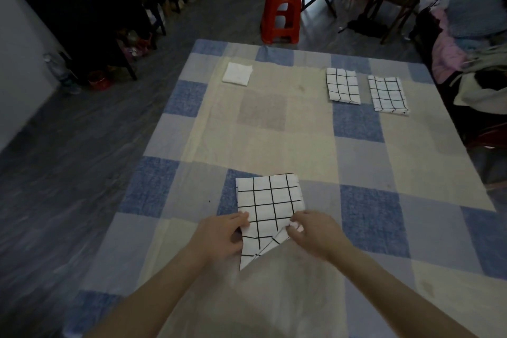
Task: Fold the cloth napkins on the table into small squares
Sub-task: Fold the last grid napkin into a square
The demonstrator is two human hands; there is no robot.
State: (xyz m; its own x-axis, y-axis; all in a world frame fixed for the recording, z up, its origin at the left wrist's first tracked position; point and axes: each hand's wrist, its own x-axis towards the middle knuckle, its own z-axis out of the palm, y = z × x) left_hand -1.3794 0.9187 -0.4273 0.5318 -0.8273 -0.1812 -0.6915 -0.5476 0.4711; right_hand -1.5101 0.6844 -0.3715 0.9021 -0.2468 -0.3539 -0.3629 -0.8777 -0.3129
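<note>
A white napkin with a black grid (270, 208) lies near the front of the table, partly folded, its near right corner lifted and turned over. My left hand (219, 236) pinches its left edge. My right hand (312, 230) grips the raised right corner. Two folded grid napkins (343, 85) (387, 94) lie side by side at the far right. A plain white folded napkin (237, 73) sits at the far left.
The table wears a blue, grey and cream checked cloth (365, 200). A red plastic stool (282, 8) stands beyond the far edge. A pile of clothes (472, 35) sits at the right, dark racks (90, 14) at the left.
</note>
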